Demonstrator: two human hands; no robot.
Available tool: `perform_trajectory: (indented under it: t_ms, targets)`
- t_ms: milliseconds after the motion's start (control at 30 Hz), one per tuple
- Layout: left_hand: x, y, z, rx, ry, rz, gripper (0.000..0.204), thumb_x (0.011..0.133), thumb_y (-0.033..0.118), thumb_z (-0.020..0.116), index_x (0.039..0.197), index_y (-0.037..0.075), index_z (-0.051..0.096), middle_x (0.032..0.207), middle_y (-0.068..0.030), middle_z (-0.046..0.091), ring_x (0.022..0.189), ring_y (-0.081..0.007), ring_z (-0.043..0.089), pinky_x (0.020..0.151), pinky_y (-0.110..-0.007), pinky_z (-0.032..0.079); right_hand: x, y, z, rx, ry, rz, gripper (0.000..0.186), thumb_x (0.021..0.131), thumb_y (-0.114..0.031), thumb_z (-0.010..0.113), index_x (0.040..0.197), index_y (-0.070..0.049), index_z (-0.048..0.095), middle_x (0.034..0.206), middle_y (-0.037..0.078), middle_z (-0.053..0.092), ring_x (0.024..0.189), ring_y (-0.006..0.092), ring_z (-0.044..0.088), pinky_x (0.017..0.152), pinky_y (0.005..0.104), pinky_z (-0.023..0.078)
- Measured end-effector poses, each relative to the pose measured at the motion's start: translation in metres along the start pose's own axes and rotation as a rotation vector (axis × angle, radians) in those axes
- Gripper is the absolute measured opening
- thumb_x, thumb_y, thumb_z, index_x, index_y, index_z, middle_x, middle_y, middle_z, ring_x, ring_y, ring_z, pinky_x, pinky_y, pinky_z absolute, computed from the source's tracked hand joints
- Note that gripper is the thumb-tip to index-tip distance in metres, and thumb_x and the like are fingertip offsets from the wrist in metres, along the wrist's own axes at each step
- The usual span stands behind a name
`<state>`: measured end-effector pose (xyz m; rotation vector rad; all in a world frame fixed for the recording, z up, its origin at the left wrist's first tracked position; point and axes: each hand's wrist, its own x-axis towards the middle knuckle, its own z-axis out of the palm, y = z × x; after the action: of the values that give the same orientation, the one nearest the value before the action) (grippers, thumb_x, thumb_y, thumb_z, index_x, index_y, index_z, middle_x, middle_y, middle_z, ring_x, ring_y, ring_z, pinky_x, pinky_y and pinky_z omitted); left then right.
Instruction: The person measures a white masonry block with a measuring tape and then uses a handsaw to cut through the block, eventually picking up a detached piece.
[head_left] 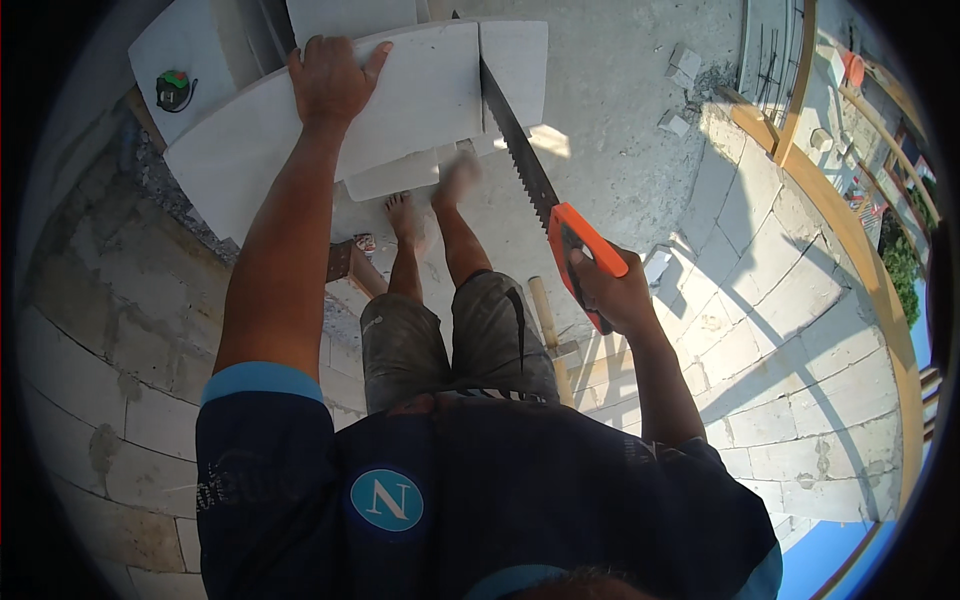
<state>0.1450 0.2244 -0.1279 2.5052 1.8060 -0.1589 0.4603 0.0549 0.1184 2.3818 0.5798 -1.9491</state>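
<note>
A long pale block (420, 95) lies across the upper middle. My left hand (335, 82) rests on its top with the fingers over the far edge and the thumb spread to the right. In my right hand (612, 293) is the orange and black handle of a hand saw (522, 155). Its dark, coarse-toothed blade slants up and left into a narrow straight cut near the block's right end. Beyond that cut sits the block's short end piece (514, 75). How deep the cut runs is hidden.
A green and black tape measure (174, 90) lies on another pale block at the left. My feet stand on the concrete floor (610, 110) just below the block. Block walls (780, 260) rise on both sides; broken chunks (684, 66) and wooden beams are at the right.
</note>
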Motion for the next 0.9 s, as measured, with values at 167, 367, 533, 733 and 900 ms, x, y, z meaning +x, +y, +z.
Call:
perform_trajectory:
  t_ms: [167, 367, 533, 733, 900]
  targets:
    - [0.000, 0.012, 0.008, -0.007, 0.055, 0.030, 0.062, 0.094, 0.069, 0.056, 0.089, 0.009, 0.070, 0.091, -0.0067, 0.070, 0.106, -0.0246, 0.061, 0.101, -0.049, 0.039, 0.097, -0.027, 0.018, 0.120, -0.028, 0.033, 0.029, 0.098, -0.023, 0.070, 0.080, -0.004, 0.057, 0.060, -0.002, 0.051, 0.050, 0.0075, 0.044, 0.046, 0.0282, 0.039]
    - [-0.011, -0.010, 0.011, -0.018, 0.030, -0.017, 0.064, 0.094, 0.070, 0.055, 0.089, 0.008, 0.070, 0.092, -0.0075, 0.070, 0.107, -0.0252, 0.061, 0.104, -0.051, 0.039, 0.024, 0.009, 0.025, 0.073, -0.007, -0.022, 0.023, 0.097, -0.022, 0.070, 0.101, 0.000, 0.067, 0.064, -0.001, 0.057, 0.051, 0.0056, 0.049, 0.047, 0.0270, 0.041]
    - [-0.001, 0.000, 0.009, -0.016, 0.048, -0.004, 0.063, 0.094, 0.070, 0.056, 0.088, 0.008, 0.070, 0.090, -0.0086, 0.068, 0.105, -0.0247, 0.062, 0.102, -0.051, 0.041, 0.013, -0.003, 0.017, 0.065, -0.002, 0.013, 0.026, 0.096, -0.021, 0.068, 0.104, 0.003, 0.067, 0.064, 0.000, 0.058, 0.052, 0.0062, 0.050, 0.050, 0.0277, 0.043]
    - [-0.007, -0.003, 0.014, -0.039, 0.047, 0.003, 0.062, 0.093, 0.070, 0.057, 0.088, 0.009, 0.069, 0.088, -0.0082, 0.067, 0.100, -0.0255, 0.062, 0.101, -0.051, 0.042, 0.077, -0.015, 0.035, 0.113, 0.018, 0.052, 0.031, 0.096, -0.028, 0.071, 0.086, -0.001, 0.060, 0.061, 0.000, 0.053, 0.050, 0.0086, 0.046, 0.048, 0.0310, 0.040]
    - [-0.004, -0.006, 0.005, 0.028, 0.103, 0.006, 0.061, 0.093, 0.069, 0.058, 0.085, 0.010, 0.067, 0.085, -0.0074, 0.066, 0.096, -0.0249, 0.061, 0.098, -0.050, 0.043, -0.021, 0.020, 0.015, -0.019, 0.046, -0.144, 0.040, 0.097, -0.021, 0.069, 0.132, -0.002, 0.067, 0.077, 0.000, 0.064, 0.059, 0.0054, 0.054, 0.053, 0.0268, 0.046]
